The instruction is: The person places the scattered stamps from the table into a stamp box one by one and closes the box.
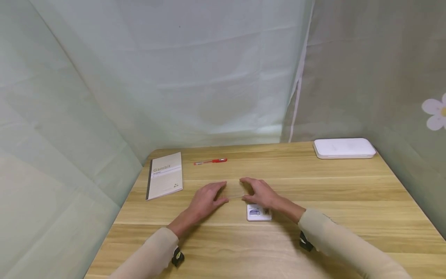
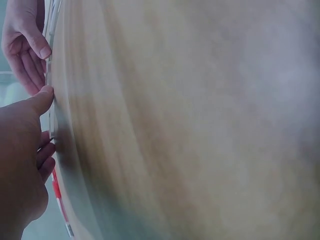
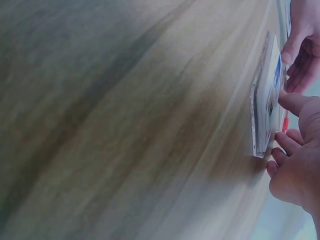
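Your left hand (image 1: 206, 199) and right hand (image 1: 262, 193) pinch a clear panel (image 1: 235, 190) between them, and uneven pressure could slip it onto the flat case (image 1: 258, 212) just nearside of your right grip.

Pale, creased cloth (image 1: 209, 77) hangs behind and left of a wood-grained table (image 1: 331, 193). A darker grey-brown panel (image 1: 341, 77) covers the right, where a cut-off white flower (image 1: 434, 112) appears printed. Soft light leaves a faint tabletop sheen.
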### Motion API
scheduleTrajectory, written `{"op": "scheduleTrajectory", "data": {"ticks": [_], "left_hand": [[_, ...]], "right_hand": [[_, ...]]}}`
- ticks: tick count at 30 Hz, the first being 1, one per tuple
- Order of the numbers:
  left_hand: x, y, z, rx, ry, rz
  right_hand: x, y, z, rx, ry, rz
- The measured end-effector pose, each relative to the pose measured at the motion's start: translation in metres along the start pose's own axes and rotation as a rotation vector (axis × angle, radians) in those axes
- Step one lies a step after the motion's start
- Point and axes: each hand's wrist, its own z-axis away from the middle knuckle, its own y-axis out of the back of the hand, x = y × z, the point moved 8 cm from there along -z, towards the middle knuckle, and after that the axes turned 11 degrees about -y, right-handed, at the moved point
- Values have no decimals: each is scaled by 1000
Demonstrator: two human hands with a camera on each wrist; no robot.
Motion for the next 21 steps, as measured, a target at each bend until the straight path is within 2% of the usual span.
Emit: {"op": "scheduleTrajectory", "data": {"ticks": [21], "left_hand": [[1, 0, 0, 17, 3, 27]], "right_hand": [[-3, 2, 0, 45, -23, 28]]}}
